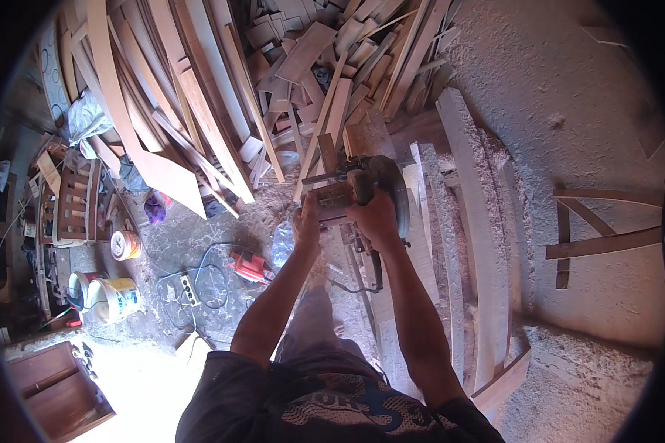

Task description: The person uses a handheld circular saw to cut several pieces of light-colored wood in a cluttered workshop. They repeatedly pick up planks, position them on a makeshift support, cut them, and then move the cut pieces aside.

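In front of me, a dark power saw (384, 171) with a rounded guard or blade stands over the long boards. My right hand (377, 220) is closed around its handle, knuckles up. Left of the saw, my left hand (307, 224) grips the side of a reddish-brown wooden block (333, 201), its fingers partly hidden. The block lies against the saw's left side; whether the blade touches it cannot be seen. A dark cord (380, 273) hangs below the saw, near my right forearm.
Long planks (192, 103) lean at the far left, beside a heap of wood offcuts (303, 59). Sawdust-covered boards (488, 244) lie to my right. On the floor are a red tool (251, 267), a power strip (190, 289) with looped cable and paint buckets (113, 299).
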The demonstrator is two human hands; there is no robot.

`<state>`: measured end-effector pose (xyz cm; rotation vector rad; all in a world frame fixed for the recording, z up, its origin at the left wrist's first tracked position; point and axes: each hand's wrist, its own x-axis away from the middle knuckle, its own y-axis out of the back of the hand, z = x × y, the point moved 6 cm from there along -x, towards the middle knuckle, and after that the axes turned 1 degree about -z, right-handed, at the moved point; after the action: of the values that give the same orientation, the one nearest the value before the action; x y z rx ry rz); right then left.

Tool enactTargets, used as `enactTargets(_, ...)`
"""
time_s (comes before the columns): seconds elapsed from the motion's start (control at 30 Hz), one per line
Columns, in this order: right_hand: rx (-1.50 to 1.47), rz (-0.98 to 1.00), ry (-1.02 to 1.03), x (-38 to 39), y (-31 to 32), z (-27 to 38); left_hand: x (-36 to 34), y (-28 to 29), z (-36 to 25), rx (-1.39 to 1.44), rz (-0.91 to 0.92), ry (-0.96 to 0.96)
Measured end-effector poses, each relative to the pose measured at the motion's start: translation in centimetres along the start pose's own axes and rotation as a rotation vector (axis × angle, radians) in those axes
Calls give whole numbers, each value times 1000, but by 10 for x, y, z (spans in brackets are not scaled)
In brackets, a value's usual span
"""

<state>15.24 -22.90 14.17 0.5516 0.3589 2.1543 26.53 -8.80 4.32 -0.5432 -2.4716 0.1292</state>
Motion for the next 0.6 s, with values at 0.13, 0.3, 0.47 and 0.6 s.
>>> enactTargets(0.13,72,16,-28,-1,6,6,5,-4,-6,-1,15,41)
enactTargets(0.3,92,-72,138,46,17,31,16,9,-8,39,131,-195)
enactTargets(0.47,-104,-121,317,114,39,-4,85,18,-22,-102,152,-437)
enactTargets(0.6,-269,-219,350,177,66,-7,145,17,-35,-348,261,-513)
